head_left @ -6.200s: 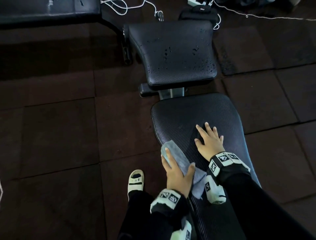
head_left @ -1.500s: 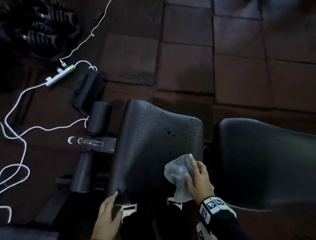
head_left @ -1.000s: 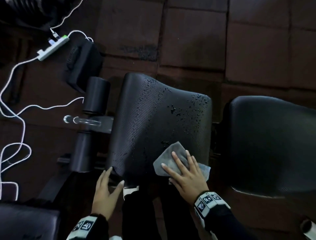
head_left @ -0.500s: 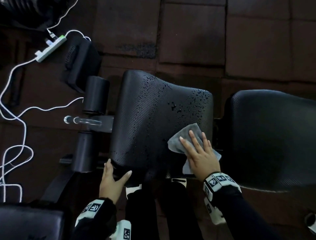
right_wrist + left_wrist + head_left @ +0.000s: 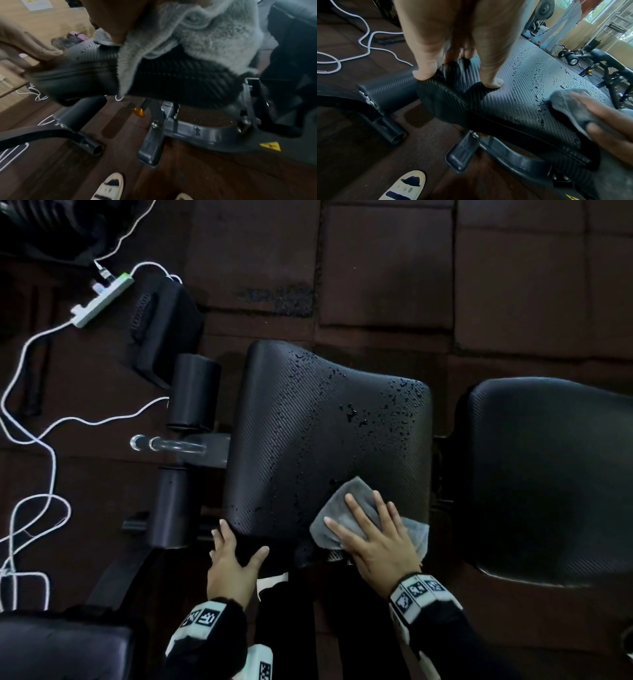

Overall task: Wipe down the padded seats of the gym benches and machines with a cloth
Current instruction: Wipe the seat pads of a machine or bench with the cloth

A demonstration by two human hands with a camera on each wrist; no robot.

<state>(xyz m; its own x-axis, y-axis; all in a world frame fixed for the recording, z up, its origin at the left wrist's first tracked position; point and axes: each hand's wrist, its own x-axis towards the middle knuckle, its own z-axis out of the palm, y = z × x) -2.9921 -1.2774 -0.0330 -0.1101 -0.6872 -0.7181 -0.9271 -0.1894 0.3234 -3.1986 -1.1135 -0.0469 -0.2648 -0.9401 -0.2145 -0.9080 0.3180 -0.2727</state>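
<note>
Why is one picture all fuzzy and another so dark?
Right wrist view: the grey cloth sits very close to the lens and is smeared by motion blur. Head view: dim light, so the black seat pad and floor mats merge, though droplets glint. Left wrist view: brighter, window light beyond, edges bent by the wide lens.

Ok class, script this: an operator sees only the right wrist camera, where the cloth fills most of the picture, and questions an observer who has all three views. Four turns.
Operator: Where is the water on the seat?
Observer: Droplets are thickest on the far right part of the seat, beyond the cloth.
Operator: How are the two hands placed?
Observer: The right hand lies flat on the cloth with its fingers spread. The left hand holds the seat's near left corner, thumb on top.
</note>
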